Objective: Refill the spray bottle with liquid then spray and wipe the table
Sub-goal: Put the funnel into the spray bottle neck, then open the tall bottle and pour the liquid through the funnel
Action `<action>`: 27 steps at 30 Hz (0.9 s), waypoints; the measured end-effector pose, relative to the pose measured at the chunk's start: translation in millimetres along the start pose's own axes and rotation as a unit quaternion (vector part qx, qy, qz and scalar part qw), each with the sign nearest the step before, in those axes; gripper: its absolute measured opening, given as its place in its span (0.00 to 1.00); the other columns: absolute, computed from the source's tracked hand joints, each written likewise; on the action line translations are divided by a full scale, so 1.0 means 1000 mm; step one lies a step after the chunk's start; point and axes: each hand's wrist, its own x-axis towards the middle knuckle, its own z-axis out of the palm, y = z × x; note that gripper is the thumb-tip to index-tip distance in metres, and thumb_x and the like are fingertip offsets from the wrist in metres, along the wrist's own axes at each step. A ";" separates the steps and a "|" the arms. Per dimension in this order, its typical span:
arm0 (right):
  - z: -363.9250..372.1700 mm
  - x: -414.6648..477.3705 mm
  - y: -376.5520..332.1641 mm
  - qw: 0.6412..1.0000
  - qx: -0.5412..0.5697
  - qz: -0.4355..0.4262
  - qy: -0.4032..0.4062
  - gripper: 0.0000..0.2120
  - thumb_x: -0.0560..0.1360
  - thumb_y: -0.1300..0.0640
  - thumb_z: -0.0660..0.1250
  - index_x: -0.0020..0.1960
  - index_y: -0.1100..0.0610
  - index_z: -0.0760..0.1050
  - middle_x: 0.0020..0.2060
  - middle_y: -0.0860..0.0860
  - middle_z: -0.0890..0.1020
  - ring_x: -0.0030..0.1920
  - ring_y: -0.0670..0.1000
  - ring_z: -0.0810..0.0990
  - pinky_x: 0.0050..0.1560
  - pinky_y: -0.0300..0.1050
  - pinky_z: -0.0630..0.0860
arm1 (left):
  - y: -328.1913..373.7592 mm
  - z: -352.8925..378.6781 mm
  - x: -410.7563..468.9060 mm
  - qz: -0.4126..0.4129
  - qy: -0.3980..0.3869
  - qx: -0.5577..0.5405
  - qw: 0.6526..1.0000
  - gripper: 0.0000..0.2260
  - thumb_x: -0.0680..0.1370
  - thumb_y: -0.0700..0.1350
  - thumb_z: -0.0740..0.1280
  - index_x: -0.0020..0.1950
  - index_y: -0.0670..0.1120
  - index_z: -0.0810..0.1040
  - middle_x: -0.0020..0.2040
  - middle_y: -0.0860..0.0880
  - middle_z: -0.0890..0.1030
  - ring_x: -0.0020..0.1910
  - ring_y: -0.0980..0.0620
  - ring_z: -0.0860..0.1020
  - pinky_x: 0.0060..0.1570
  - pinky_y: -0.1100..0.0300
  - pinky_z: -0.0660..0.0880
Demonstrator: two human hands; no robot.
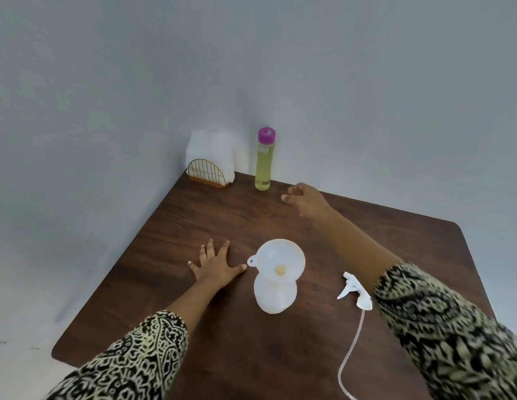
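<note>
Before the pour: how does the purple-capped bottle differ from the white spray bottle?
The purple-capped bottle is tall, slim and clear, showing yellow-green liquid; the white spray bottle is squat and opaque. The purple-capped bottle is closed; the spray bottle is open, a funnel in its neck, its sprayer head lying beside it. The capped one stands at the far edge near the right hand; the spray bottle mid-table by the left hand. Both stand upright.

One white plastic spray bottle [276, 295] mid-frame, one white funnel [280, 259], one white trigger sprayer [356, 290] (tube trailing), one purple-capped bottle of yellow liquid [263, 166], one gold wire napkin holder [206, 173].
</note>
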 end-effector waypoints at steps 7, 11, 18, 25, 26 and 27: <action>0.024 0.107 -0.029 0.998 -0.067 0.013 -0.002 0.37 0.72 0.54 0.73 0.74 0.58 0.58 0.66 0.59 0.71 0.63 0.58 0.73 0.61 0.49 0.72 | -0.011 0.026 0.011 0.031 0.048 0.068 0.996 0.43 0.65 0.77 0.40 0.76 0.60 0.37 0.78 0.47 0.38 0.76 0.43 0.37 0.67 0.28 0.40; 0.034 0.153 -0.032 0.994 -0.108 0.026 0.003 0.40 0.71 0.53 0.74 0.75 0.59 0.56 0.70 0.58 0.69 0.68 0.58 0.70 0.63 0.48 0.68 | -0.015 0.037 0.014 0.042 0.091 0.096 0.990 0.46 0.61 0.77 0.28 0.76 0.59 0.37 0.79 0.45 0.41 0.77 0.42 0.39 0.65 0.27 0.41; 0.056 0.191 -0.041 0.997 -0.058 0.026 0.042 0.40 0.64 0.45 0.78 0.69 0.58 0.65 0.63 0.54 0.77 0.63 0.57 0.76 0.63 0.52 0.73 | -0.017 0.042 0.019 0.052 0.129 0.085 0.987 0.42 0.67 0.77 0.36 0.77 0.58 0.44 0.79 0.44 0.47 0.77 0.41 0.44 0.65 0.27 0.42; 0.060 0.173 -0.044 0.991 -0.081 -0.009 0.107 0.26 0.66 0.46 0.75 0.59 0.55 0.73 0.53 0.51 0.81 0.54 0.54 0.80 0.48 0.43 0.72 | -0.016 0.045 0.020 0.053 0.119 0.088 0.988 0.42 0.69 0.77 0.39 0.77 0.57 0.53 0.78 0.42 0.56 0.76 0.39 0.54 0.63 0.25 0.49; 0.058 0.166 -0.044 0.991 -0.076 -0.017 0.107 0.25 0.65 0.46 0.75 0.58 0.54 0.74 0.52 0.50 0.82 0.53 0.53 0.80 0.48 0.43 0.73 | -0.016 0.044 0.019 0.054 0.121 0.088 0.987 0.43 0.68 0.77 0.36 0.78 0.57 0.50 0.78 0.42 0.53 0.77 0.40 0.50 0.64 0.25 0.46; 0.054 0.158 -0.045 0.992 -0.070 -0.025 0.106 0.24 0.65 0.46 0.75 0.57 0.54 0.74 0.50 0.49 0.82 0.52 0.53 0.80 0.48 0.44 0.74 | -0.016 0.043 0.019 0.054 0.118 0.089 0.988 0.44 0.66 0.77 0.33 0.78 0.58 0.46 0.79 0.43 0.49 0.77 0.40 0.47 0.64 0.26 0.43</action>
